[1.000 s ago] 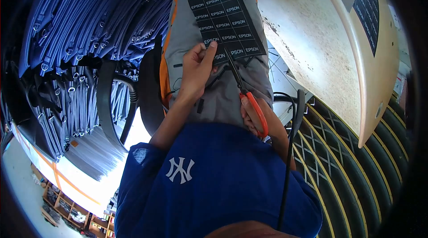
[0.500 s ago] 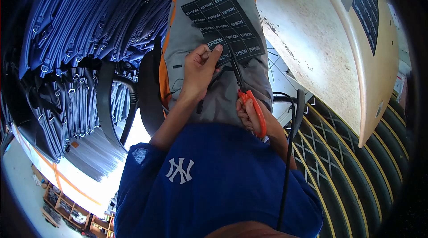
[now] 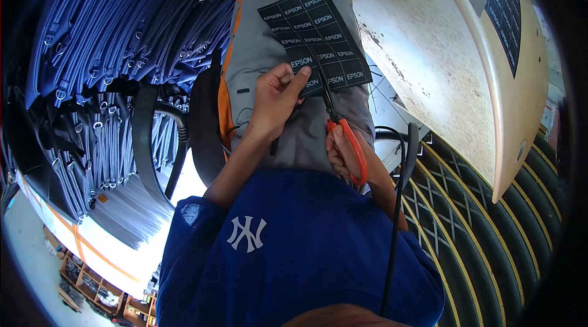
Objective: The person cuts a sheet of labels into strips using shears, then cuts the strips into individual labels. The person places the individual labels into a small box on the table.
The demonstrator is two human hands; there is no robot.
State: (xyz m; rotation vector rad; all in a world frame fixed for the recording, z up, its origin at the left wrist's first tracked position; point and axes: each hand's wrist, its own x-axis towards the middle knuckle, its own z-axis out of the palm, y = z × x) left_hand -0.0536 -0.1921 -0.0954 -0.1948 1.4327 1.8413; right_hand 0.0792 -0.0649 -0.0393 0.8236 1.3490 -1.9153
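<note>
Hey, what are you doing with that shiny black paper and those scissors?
A person in a blue T-shirt has a black sheet of EPSON labels above their grey trousers. The left hand pinches the sheet near its closest edge. The right hand holds orange-handled scissors, with the blades between two columns of labels. The cut seems only partway; the far end looks whole.

EPSON repeats across the black sheet (image 3: 312, 31) at twelve o'clock and a second dark sheet (image 3: 505, 23) at two o'clock, while a white NY (image 3: 247, 233) marks the blue shirt (image 3: 312, 241) towards seven o'clock
</note>
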